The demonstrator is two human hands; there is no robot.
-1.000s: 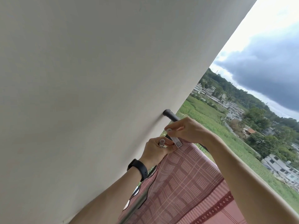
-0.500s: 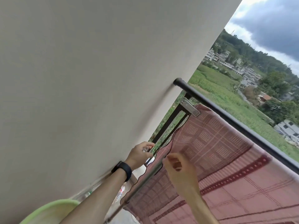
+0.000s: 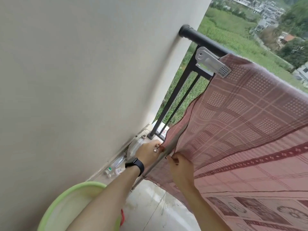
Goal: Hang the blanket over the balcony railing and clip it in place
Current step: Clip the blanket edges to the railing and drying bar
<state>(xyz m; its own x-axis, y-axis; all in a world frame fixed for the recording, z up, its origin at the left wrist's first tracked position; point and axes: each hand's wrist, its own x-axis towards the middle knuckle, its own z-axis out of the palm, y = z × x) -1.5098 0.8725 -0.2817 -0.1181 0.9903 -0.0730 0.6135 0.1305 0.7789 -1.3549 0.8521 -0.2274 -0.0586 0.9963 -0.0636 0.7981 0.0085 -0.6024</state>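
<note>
A pink and dark-red checked blanket [image 3: 241, 124] hangs over the black balcony railing [image 3: 205, 40]. A grey metal clip [image 3: 212, 64] pins its top left corner to the rail, close to the wall. Low down at the blanket's left edge, my left hand [image 3: 147, 153], with a black watch on its wrist, curls round a small grey clip [image 3: 155, 149]; only the clip's ring end shows. My right hand [image 3: 180, 166] pinches the blanket's edge just right of it. A thin silver rod [image 3: 150, 169] runs slantwise between the two hands.
A pale wall [image 3: 83, 80] fills the left side. A light green basin [image 3: 66, 205] stands at the bottom left under my left arm. Small bottles [image 3: 113, 170] lie on the floor along the wall. Fields and houses lie beyond the railing.
Both hands have dropped from the top rail, leaving the grey clip on the blanket's corner, and now hold the blanket's lower left edge. The view has tilted down.
</note>
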